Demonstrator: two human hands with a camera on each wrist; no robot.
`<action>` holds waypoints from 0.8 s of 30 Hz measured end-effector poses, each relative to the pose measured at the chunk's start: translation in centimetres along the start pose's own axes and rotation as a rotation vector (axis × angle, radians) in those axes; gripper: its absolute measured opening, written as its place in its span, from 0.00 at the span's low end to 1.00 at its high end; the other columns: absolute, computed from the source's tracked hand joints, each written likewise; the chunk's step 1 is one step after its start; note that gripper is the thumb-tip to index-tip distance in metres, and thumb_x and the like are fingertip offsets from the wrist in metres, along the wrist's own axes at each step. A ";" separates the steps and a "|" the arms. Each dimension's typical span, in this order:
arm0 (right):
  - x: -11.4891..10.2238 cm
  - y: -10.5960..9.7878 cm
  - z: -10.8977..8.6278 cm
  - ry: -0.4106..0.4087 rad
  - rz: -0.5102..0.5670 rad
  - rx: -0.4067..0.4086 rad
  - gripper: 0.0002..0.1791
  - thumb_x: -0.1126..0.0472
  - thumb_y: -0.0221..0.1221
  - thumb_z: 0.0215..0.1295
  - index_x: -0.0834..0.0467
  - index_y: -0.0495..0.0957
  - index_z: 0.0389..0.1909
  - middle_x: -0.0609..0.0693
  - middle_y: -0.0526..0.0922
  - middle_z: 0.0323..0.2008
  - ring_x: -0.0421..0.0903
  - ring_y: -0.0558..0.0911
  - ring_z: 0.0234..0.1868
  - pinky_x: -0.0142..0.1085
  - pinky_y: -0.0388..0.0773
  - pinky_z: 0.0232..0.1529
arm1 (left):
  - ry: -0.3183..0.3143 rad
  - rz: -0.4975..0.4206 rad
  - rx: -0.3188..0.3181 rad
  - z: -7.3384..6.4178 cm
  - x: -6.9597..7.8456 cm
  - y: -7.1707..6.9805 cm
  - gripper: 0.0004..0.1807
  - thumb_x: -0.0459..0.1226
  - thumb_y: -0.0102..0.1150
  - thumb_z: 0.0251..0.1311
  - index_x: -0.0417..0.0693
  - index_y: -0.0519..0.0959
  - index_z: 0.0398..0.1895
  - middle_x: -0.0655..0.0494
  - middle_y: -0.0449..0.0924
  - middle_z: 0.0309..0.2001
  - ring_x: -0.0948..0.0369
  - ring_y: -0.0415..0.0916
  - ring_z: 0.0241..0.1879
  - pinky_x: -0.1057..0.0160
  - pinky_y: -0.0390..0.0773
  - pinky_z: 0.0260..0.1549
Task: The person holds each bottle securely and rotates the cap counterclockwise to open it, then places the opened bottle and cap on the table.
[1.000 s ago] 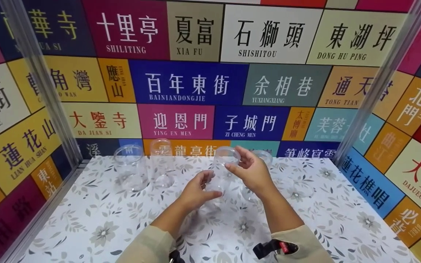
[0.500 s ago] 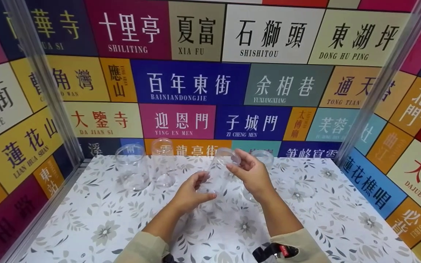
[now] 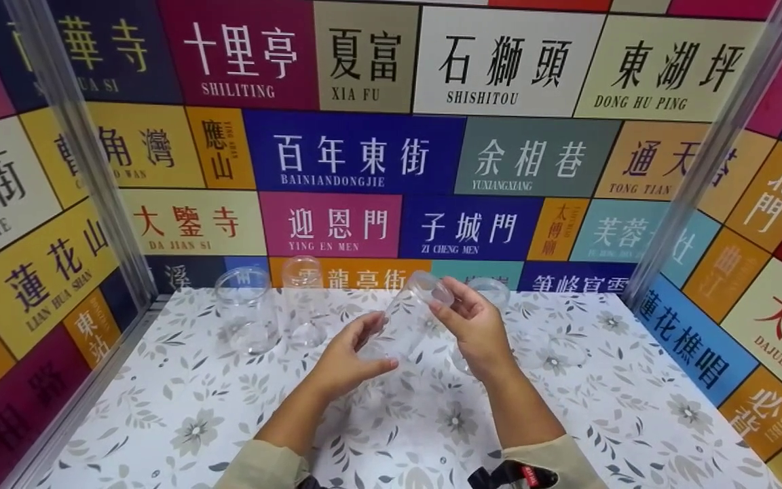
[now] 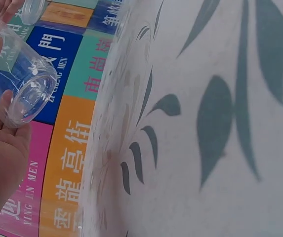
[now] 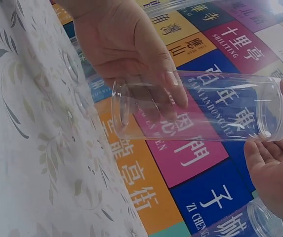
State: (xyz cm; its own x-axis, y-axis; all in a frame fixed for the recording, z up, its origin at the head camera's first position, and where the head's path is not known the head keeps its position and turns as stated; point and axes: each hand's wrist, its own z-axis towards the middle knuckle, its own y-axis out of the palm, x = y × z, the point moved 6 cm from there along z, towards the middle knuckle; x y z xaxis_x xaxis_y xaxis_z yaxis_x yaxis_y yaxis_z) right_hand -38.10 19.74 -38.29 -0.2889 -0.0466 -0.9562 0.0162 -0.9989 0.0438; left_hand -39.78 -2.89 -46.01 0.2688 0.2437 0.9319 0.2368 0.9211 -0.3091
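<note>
A clear plastic jar (image 3: pixel 401 326) is held in the air above the table, tilted with its top end up and to the right. My left hand (image 3: pixel 350 360) holds its lower part, thumb on one side and fingers on the other; in the right wrist view the left fingers (image 5: pixel 153 101) show through the clear wall. At the top, my right hand (image 3: pixel 479 326) pinches the clear lid (image 3: pixel 442 293) between thumb and fingers. The left wrist view catches the jar's rounded bottom end (image 4: pixel 32 101) beside my left hand (image 4: pixel 5 158).
Two more clear jars, a wide one (image 3: pixel 245 312) and a slim one (image 3: pixel 304 299), stand at the back left. Another clear jar (image 3: pixel 493 292) is partly hidden behind my right hand. A flat clear round piece (image 3: pixel 567 353) lies on the flowered tablecloth (image 3: pixel 404 435) to the right.
The jar has tipped, its lid end leaning right and its bottom swinging left. My left hand has moved slightly left with it; the right hand stays at the top end.
</note>
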 end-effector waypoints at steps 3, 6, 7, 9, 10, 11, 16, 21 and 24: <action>0.0 0.3 -0.1 -0.004 0.010 -0.003 0.35 0.62 0.68 0.74 0.63 0.69 0.77 0.59 0.76 0.75 0.55 0.77 0.75 0.27 0.82 0.64 | 0.005 -0.006 0.005 -0.2 0.1 0.1 0.54 0.57 0.83 0.51 0.64 0.66 0.81 0.65 0.70 0.79 0.56 0.62 0.83 0.47 0.63 0.83; 0.0 0.5 -0.2 -0.007 0.011 -0.009 0.35 0.62 0.67 0.74 0.63 0.69 0.78 0.60 0.75 0.76 0.56 0.76 0.76 0.27 0.82 0.64 | 0.041 -0.004 0.018 -0.3 0.4 0.1 0.53 0.56 0.83 0.51 0.63 0.67 0.80 0.64 0.71 0.79 0.56 0.64 0.82 0.46 0.64 0.82; 0.1 0.6 -0.3 -0.010 0.012 -0.011 0.35 0.62 0.67 0.74 0.64 0.68 0.78 0.60 0.74 0.76 0.56 0.76 0.76 0.27 0.82 0.64 | 0.054 -0.004 0.024 -0.3 0.6 0.0 0.52 0.55 0.83 0.52 0.62 0.67 0.80 0.63 0.72 0.78 0.56 0.65 0.81 0.46 0.64 0.82; 0.2 0.8 -0.2 -0.012 0.034 -0.018 0.36 0.63 0.67 0.74 0.65 0.67 0.78 0.61 0.72 0.77 0.57 0.75 0.77 0.27 0.82 0.64 | 0.076 -0.011 0.035 -0.3 0.8 -0.2 0.52 0.52 0.84 0.52 0.61 0.67 0.80 0.62 0.73 0.78 0.55 0.66 0.81 0.47 0.63 0.83; 0.2 0.9 -0.2 -0.014 0.045 -0.020 0.36 0.64 0.66 0.74 0.65 0.66 0.78 0.62 0.72 0.77 0.57 0.75 0.77 0.27 0.82 0.64 | 0.079 -0.012 0.039 -0.3 0.9 -0.2 0.52 0.52 0.84 0.52 0.61 0.68 0.80 0.62 0.73 0.78 0.56 0.66 0.81 0.47 0.64 0.83; 0.3 1.1 -0.2 -0.015 0.055 -0.022 0.36 0.65 0.66 0.74 0.66 0.66 0.79 0.63 0.72 0.77 0.58 0.75 0.77 0.27 0.82 0.64 | 0.076 -0.015 0.042 -0.4 0.9 -0.3 0.51 0.52 0.84 0.52 0.61 0.68 0.79 0.63 0.73 0.77 0.56 0.67 0.80 0.47 0.64 0.82; 0.4 1.4 -0.2 -0.011 0.081 -0.022 0.35 0.66 0.65 0.74 0.66 0.66 0.78 0.64 0.72 0.77 0.57 0.75 0.77 0.27 0.83 0.63 | 0.063 -0.024 0.042 -0.7 0.8 -0.4 0.50 0.53 0.84 0.52 0.62 0.69 0.79 0.65 0.74 0.76 0.57 0.68 0.80 0.49 0.66 0.81; 0.3 1.5 -0.4 -0.009 0.049 -0.043 0.35 0.62 0.67 0.74 0.63 0.68 0.78 0.59 0.73 0.77 0.55 0.75 0.77 0.28 0.81 0.65 | 0.064 -0.023 0.048 -0.9 1.0 -0.5 0.49 0.53 0.83 0.53 0.62 0.70 0.78 0.65 0.75 0.76 0.57 0.68 0.80 0.50 0.67 0.81; 0.2 1.4 -0.5 -0.025 0.030 -0.079 0.35 0.62 0.66 0.75 0.63 0.67 0.79 0.60 0.72 0.78 0.56 0.73 0.78 0.29 0.80 0.67 | 0.054 -0.030 0.039 -1.1 1.0 -0.4 0.49 0.54 0.83 0.53 0.63 0.69 0.79 0.66 0.75 0.76 0.57 0.68 0.80 0.48 0.67 0.80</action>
State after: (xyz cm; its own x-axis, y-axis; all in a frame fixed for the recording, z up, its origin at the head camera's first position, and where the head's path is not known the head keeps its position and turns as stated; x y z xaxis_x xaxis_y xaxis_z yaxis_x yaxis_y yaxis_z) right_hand -37.64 18.32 -38.56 -0.3109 -0.0772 -0.9473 0.1003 -0.9938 0.0481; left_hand -38.56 -3.39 -45.14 0.3125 0.1998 0.9287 0.2091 0.9392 -0.2724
